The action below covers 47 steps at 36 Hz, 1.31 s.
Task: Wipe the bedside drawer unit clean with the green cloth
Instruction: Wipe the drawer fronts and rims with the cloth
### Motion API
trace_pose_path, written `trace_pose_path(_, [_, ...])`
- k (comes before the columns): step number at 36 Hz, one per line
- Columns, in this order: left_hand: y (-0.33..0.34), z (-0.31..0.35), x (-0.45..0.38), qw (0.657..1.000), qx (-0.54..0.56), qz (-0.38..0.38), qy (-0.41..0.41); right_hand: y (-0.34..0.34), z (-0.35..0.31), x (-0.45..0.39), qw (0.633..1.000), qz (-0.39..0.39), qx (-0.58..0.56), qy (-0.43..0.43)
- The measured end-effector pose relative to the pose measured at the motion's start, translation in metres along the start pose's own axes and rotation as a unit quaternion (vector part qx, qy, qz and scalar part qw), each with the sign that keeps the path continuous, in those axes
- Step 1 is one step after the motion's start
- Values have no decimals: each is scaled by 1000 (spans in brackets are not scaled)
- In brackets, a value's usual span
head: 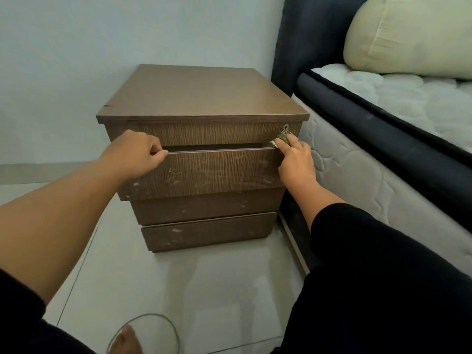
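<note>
The brown wooden drawer unit (204, 95) stands on the floor between the wall and the bed. Its second drawer (222, 172) is pulled out a little, and pale smudges mark the drawer fronts. My left hand (135, 154) grips the top edge of that drawer at its left end. At the drawer's right top corner, my right hand (296, 162) holds the bunched green cloth (284, 137), just below the keyhole (285, 127). Most of the cloth is hidden under my fingers.
A bed with a white quilted mattress (357, 159), dark frame (288, 47) and cream pillow (408, 34) lies close on the right. Pale wall stands behind, light floor tiles (217, 290) in front. A thin cable (163, 325) loops beside my bare foot (127, 341).
</note>
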<state>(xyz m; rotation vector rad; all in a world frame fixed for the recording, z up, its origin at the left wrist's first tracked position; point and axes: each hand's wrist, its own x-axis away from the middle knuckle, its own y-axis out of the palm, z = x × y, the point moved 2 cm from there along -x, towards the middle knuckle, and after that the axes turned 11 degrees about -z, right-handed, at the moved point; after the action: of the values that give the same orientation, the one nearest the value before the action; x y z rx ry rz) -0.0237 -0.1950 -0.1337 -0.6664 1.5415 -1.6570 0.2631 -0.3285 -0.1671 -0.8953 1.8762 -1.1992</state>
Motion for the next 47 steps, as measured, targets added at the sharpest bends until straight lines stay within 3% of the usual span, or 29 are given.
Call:
trace_pose_path(5, [0,11,-1,1000,-20,2,10,4,-1,5,999,15,-19,26])
trace_pose_path(9, [1,25,-6,998,-23,14,61,8,-5,12,990,59,-102,79])
trace_pose_path(14, [5,55,-13,983,-28,49,176,16,-6,21,923,138,-292,208])
trace_pose_path(17, [12,73,-18,975,-51,38,213,24,-2,22,895,151,-357,221])
trace_pose_path(34, [42,67,-57,977,-105,36,180,27,3,-8,891,93,-393,208])
trace_pose_path(41, [48,63,-56,962,-95,123,225,34,6,-19,839,156,-464,237])
trace_pose_path(44, [49,61,-54,959,-98,130,232,35,6,-17,784,219,-515,268])
trace_pose_path(47, [52,57,-53,960,-87,133,230,36,6,-18,748,236,-543,300])
